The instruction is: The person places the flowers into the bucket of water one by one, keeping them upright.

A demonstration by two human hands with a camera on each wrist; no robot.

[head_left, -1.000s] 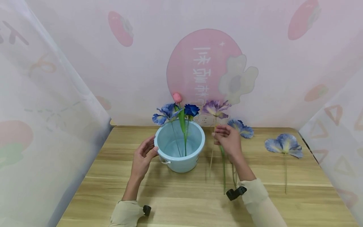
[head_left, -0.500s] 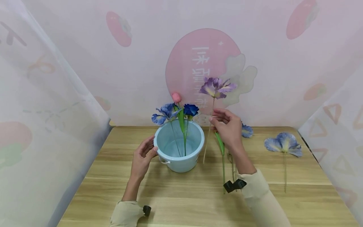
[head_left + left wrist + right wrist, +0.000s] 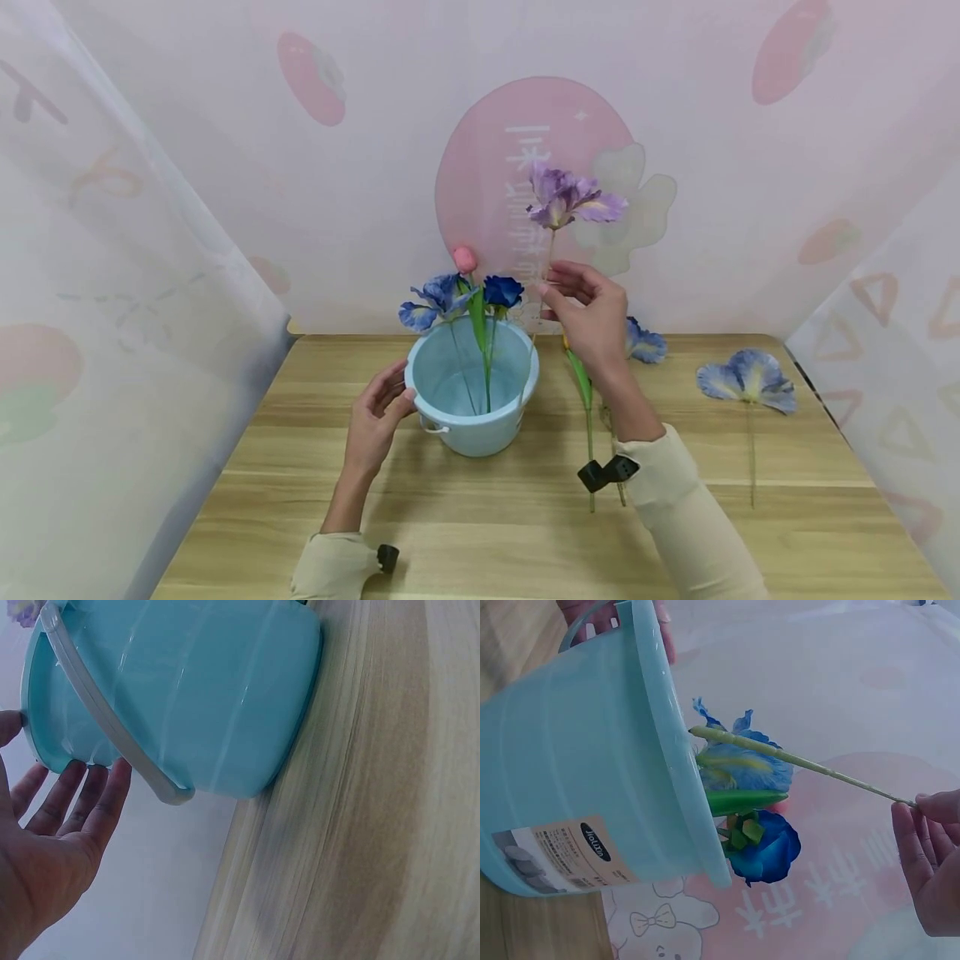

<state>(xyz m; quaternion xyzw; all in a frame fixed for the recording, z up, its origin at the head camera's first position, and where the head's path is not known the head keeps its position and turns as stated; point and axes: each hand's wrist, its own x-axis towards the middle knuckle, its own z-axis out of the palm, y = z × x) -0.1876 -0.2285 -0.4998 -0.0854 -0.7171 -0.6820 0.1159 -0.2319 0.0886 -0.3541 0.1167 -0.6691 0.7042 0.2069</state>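
A light-blue bucket [image 3: 480, 433] stands upright on the table. My left hand [image 3: 377, 417] holds its left side, thumb at the rim and fingers against the outer wall. In the bucket lean a blue iris [image 3: 438, 302], a pink tulip [image 3: 465, 259] and a dark-blue rose [image 3: 503, 291]. Between thumb and fingertips, my right hand [image 3: 588, 312] pinches the stem of a purple iris [image 3: 570, 198], bloom upward. In the right wrist view the iris stem's lower end [image 3: 705, 733] is close to the bucket rim; whether it touches, I cannot tell.
Right of the bucket lie an orange tulip [image 3: 580, 379] with a green leaf and a blue iris [image 3: 647, 342], partly hidden by my right hand. Farther right is another blue iris [image 3: 750, 383]. A printed cloth wall [image 3: 360, 208] rises behind the wooden table [image 3: 465, 517].
My right hand has lifted the purple iris off the table side and moved it up and left toward the bucket. The left hand and the bucket stay in place.
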